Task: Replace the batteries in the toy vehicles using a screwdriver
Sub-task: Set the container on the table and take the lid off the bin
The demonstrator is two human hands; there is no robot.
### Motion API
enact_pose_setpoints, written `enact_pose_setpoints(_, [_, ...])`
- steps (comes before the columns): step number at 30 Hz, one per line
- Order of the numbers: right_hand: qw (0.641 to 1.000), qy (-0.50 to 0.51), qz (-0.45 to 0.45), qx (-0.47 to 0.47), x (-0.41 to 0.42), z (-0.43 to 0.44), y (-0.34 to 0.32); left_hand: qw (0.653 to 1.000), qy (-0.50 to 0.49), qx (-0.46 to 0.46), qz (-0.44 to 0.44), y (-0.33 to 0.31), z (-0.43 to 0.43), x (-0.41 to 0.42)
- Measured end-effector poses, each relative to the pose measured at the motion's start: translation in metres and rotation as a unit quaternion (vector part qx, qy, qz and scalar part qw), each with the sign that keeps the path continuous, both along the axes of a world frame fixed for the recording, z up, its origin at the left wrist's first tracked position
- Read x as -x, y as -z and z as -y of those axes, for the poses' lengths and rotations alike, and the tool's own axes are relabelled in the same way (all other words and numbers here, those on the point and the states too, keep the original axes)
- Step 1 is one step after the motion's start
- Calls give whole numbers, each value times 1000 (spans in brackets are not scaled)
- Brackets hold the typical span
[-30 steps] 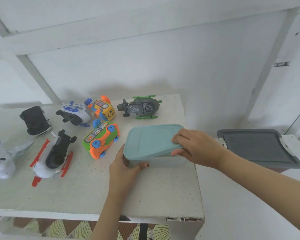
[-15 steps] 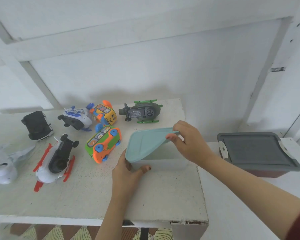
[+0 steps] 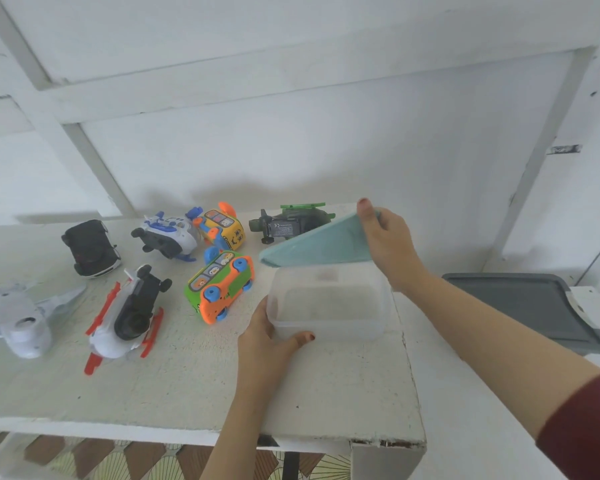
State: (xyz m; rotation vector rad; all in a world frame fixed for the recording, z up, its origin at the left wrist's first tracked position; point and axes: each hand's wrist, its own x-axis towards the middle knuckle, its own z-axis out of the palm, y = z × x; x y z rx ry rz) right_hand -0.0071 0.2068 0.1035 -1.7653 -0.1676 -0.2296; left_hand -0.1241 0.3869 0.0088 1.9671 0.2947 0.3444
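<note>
The person's left hand (image 3: 267,341) is gripping the near left corner of a clear plastic box (image 3: 329,306) that is sitting on the white tabletop (image 3: 187,386) in the middle of the frame. The right hand (image 3: 385,237) is pinching one end of a teal lid (image 3: 319,242), holding it tilted above the box. What is lying inside is too blurred to tell. The toy vehicles are lying across the left half of the frame: a green and orange bus (image 3: 220,289) just beside the box, a yellow bus (image 3: 222,226), a dark green helicopter (image 3: 291,225) behind the lid, a white and blue toy (image 3: 168,233), a black car (image 3: 89,247) and a white and red helicopter (image 3: 125,317). A grey-lidded bin (image 3: 527,306) is sitting at the right edge.
</note>
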Motion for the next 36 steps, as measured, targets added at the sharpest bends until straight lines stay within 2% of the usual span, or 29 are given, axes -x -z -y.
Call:
enact_pose_setpoints(5, [977,64,-114,-171,-8,-8,-19,1000,1,-6,-6,-5,3,0])
enact_pose_setpoints(12, [979,12,-142,-148,10,-8,-31,995,57,12,-78,-19,0,6])
enact_pose_setpoints(14, [978,8,-158,-136,23,-4,-28,996,72,3,-43,-37,-1,12])
enact_pose_setpoints(15, [977,1,-167,-128,31,-1,-26,997,62,36,-19,-46,-3,12])
enact_pose_setpoints(18, [979,-21,-186,-82,60,8,-14,968,4,251,23,-71,-13,18])
enact_pose_setpoints(19, [981,-21,-185,-57,69,11,-9,965,-3,260,17,-76,-11,23])
enact_pose_setpoints(20, [982,-21,-183,-31,78,13,-5,970,8,244,13,-78,-11,34])
enact_pose_setpoints(22, [984,-43,-164,48,95,21,4,989,14,150,3,-72,-14,53])
enact_pose_setpoints(24, [970,-84,-138,181,110,30,10,997,12,77,-24,-63,-19,60])
enact_pose_setpoints(26, [924,-125,-135,334,122,37,19,997,-9,7,-76,-53,-24,63])
enact_pose_setpoints(28, [879,-135,-163,428,126,42,31,986,-20,-106,-129,-47,-23,70])
enact_pose_setpoints(29, [863,-129,-181,453,126,43,37,978,-16,-147,-144,-45,-21,73])
enact_pose_setpoints(33, [839,-83,-191,503,123,43,48,972,-36,-172,-154,-37,-13,69])
enact_pose_setpoints(36, [870,-23,-147,470,114,43,46,969,-54,-194,-142,-34,-12,63])
